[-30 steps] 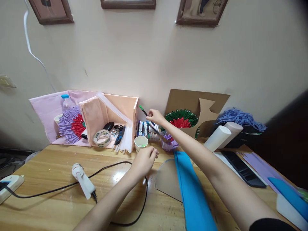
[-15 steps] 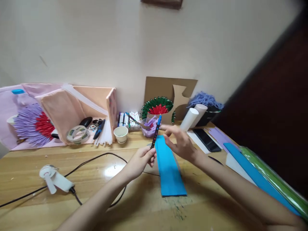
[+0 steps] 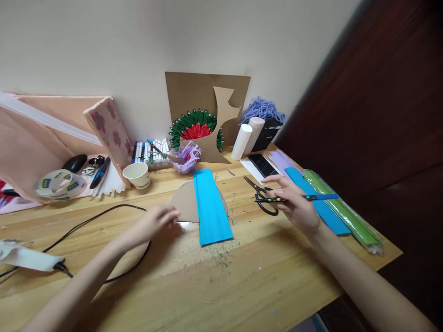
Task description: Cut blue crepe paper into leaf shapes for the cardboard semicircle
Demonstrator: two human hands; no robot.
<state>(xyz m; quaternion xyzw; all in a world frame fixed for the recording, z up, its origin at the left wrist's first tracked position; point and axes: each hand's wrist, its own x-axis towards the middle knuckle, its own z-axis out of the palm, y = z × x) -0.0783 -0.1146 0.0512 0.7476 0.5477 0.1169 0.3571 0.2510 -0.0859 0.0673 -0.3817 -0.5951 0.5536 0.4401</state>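
Observation:
My right hand (image 3: 292, 203) holds a slim pen (image 3: 321, 197), black with coloured dots and blue at one end. It lies almost level, its thin tip to the left. Just beneath those fingers are black-handled scissors (image 3: 251, 183) on the table; whether the hand touches them I cannot tell. My left hand (image 3: 162, 217) hovers with curled fingers beside a round piece of cardboard (image 3: 185, 203); its palm is hidden. A strip of blue crepe paper (image 3: 212, 210) covers the middle of the cardboard.
Behind stand a paper cup (image 3: 137, 175), a box of markers (image 3: 140, 152), a bowl of purple scraps (image 3: 185, 159) and cut cardboard (image 3: 226, 103). Rightward lie a phone (image 3: 263, 165) and green wrapped paper (image 3: 341, 210). A white glue gun (image 3: 29, 258) trails its cable at left.
The pen has passed from my left hand to my right, which has moved right, over the scissors. My left hand has drawn away leftward. The view has turned right.

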